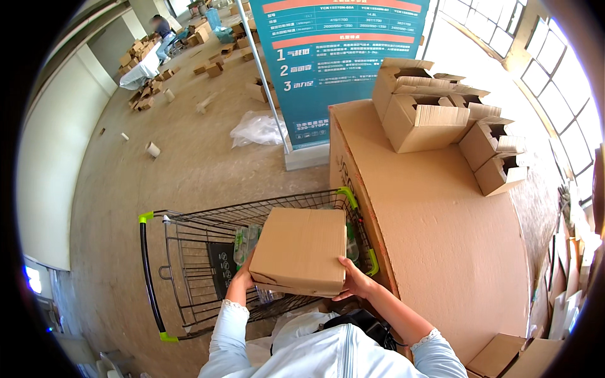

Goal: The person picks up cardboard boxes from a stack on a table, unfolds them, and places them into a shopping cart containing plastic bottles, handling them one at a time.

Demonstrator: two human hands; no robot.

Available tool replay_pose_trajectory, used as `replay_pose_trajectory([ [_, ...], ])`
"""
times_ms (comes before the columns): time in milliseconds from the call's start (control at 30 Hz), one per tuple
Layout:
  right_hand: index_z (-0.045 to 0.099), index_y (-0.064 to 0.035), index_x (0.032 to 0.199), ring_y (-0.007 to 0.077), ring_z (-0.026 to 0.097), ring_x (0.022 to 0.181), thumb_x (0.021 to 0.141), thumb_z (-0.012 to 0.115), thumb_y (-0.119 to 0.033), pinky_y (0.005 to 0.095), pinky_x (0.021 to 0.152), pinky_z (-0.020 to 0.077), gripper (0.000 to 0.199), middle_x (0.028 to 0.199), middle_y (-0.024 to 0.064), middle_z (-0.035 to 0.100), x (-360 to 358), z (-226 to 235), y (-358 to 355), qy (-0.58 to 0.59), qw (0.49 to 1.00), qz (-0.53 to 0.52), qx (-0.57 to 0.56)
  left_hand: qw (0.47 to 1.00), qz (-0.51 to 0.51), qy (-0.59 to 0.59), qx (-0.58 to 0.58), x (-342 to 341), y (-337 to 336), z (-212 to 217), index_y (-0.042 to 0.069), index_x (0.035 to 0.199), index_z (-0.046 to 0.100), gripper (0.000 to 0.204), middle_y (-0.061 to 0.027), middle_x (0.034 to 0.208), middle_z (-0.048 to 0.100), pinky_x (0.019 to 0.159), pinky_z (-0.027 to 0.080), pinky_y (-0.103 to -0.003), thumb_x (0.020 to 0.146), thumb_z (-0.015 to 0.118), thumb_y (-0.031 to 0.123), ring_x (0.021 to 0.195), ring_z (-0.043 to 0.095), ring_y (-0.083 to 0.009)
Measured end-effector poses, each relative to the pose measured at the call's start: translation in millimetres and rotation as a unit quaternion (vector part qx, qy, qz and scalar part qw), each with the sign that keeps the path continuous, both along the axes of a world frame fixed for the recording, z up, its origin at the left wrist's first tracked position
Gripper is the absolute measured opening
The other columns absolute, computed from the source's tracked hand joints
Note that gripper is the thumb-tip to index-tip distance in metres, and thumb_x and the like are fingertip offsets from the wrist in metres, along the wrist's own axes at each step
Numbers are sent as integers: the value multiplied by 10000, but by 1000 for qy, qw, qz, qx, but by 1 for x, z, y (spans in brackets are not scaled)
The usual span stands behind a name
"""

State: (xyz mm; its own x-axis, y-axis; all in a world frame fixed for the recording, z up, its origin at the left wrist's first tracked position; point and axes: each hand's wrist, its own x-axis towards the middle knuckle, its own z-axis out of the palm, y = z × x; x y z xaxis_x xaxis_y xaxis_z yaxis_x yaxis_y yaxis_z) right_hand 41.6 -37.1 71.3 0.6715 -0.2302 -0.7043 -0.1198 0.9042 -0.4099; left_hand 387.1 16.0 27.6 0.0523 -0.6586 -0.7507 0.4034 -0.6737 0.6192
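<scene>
Between my hands is a closed brown cardboard box [301, 244], held over a shopping cart [195, 252] of black wire with bright green corners. My left hand [242, 276] grips the box's lower left side. At its lower right corner, my right hand [355, 280] has its thumb on the side and its fingers under the edge. Clear plastic bottles [242, 242] with green parts lie in the cart, partly hidden by the box.
To the right stands a large cardboard-covered block [435, 220] carrying several open small boxes [428, 120]. Behind it rises a teal banner stand [343, 69]. Plastic film [255, 129] lies on the floor. Far back, a person [164, 34] is beside a table of boxes.
</scene>
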Motion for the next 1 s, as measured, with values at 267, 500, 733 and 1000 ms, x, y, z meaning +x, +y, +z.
replay_pose_trajectory([
  [267, 237, -76, 1424, 350, 524, 1125, 755, 411, -770, 481, 861, 494, 980, 1271, 269, 450, 26, 58, -7, -35, 995, 2, -93, 997, -31, -48, -44, 43, 17, 35, 212, 1446, 257, 786, -89, 1471, 275, 986, 361, -455, 834, 468, 658, 1312, 319, -254],
  [500, 61, -117, 1465, 305, 445, 1202, 785, 538, -651, 460, 884, 466, 988, 1349, 192, 382, 16, 98, 11, -47, 972, -23, -229, 982, -3, -153, -107, 5, 31, 96, 174, 1441, 270, 799, -80, 1453, 302, 992, 357, -417, 837, 457, 663, 1295, 332, -234],
  [733, -14, -47, 1458, 270, 437, 1208, 768, 681, -469, 396, 977, 384, 1067, 1317, 217, 431, -33, 110, 36, -21, 902, -123, -413, 975, 5, -115, -192, -31, 23, 102, 94, 1429, 278, 836, -92, 1437, 327, 999, 356, -407, 840, 453, 661, 1290, 340, -226],
  [1000, 31, -92, 1468, 309, 389, 1261, 721, 728, -404, 465, 1045, 298, 1069, 1378, 211, 377, -113, 127, 95, -5, 858, -285, -427, 964, -76, -126, -220, -130, -1, 134, 70, 1420, 292, 736, -123, 1435, 329, 1010, 343, -373, 909, 382, 592, 1293, 343, -231],
])
